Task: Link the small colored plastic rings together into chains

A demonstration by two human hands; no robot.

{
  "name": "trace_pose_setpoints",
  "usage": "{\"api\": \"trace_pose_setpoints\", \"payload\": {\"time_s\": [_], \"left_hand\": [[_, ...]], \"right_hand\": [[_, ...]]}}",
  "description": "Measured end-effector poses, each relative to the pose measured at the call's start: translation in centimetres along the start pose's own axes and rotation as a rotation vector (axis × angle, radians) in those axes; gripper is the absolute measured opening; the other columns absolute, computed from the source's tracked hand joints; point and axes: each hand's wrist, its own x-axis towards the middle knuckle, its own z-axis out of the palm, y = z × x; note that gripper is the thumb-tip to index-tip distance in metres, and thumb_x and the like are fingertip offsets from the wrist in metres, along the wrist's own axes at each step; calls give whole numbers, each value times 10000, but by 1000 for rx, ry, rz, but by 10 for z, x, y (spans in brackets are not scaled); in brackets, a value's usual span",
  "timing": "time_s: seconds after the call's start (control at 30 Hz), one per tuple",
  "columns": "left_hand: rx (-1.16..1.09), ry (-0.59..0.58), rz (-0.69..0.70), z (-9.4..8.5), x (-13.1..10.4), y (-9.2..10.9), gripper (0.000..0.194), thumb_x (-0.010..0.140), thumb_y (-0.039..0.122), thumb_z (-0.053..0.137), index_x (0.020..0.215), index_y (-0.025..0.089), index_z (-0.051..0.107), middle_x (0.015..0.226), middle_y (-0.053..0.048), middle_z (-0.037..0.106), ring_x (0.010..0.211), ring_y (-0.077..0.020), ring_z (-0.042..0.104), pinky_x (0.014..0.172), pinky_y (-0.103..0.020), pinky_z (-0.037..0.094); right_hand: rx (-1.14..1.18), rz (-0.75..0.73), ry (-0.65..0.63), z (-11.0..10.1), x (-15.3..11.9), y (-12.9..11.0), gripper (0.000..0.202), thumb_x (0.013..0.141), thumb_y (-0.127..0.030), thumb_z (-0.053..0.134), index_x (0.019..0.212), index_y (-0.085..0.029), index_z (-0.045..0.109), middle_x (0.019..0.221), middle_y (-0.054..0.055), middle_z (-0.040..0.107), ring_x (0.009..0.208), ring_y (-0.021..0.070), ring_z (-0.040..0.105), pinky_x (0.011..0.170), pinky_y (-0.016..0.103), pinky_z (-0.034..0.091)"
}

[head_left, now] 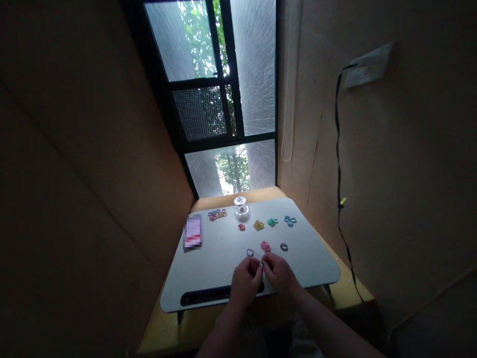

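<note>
My left hand [246,280] and my right hand [278,273] meet over the near edge of a white lap table [208,268]. Both have their fingers pinched together, tip to tip. A tiny pale thing shows between the fingertips, too small to name. Just beyond my hands lie a purple ring-shaped band [250,252], a pink pile of bands [265,246] and a dark band [283,246]. Farther back sit red bands [241,227], yellow bands [258,225], green bands [272,222] and blue bands [289,221].
A clear round container [242,212] stands at the back, beside a mixed pile of coloured bands [217,215]. On the left lies a phone-like flat object [193,232], blurred out. A black slot [204,295] runs along the front edge. A black cable [339,149] hangs down the right wall.
</note>
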Motion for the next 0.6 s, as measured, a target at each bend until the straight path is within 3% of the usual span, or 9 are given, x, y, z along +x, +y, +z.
{"api": "trace_pose_setpoints", "payload": {"time_s": [0.6], "left_hand": [[-33,25,-52,-1,0,1,161,847,334,544,788,187,575,667,15,581,615,-137,525,596,-237,369]], "right_hand": [[-20,-3,-13,-1,-1,-4,108,798,-169,492,698,-194,525,661,-17,552,627,132,495,592,231,347]]}}
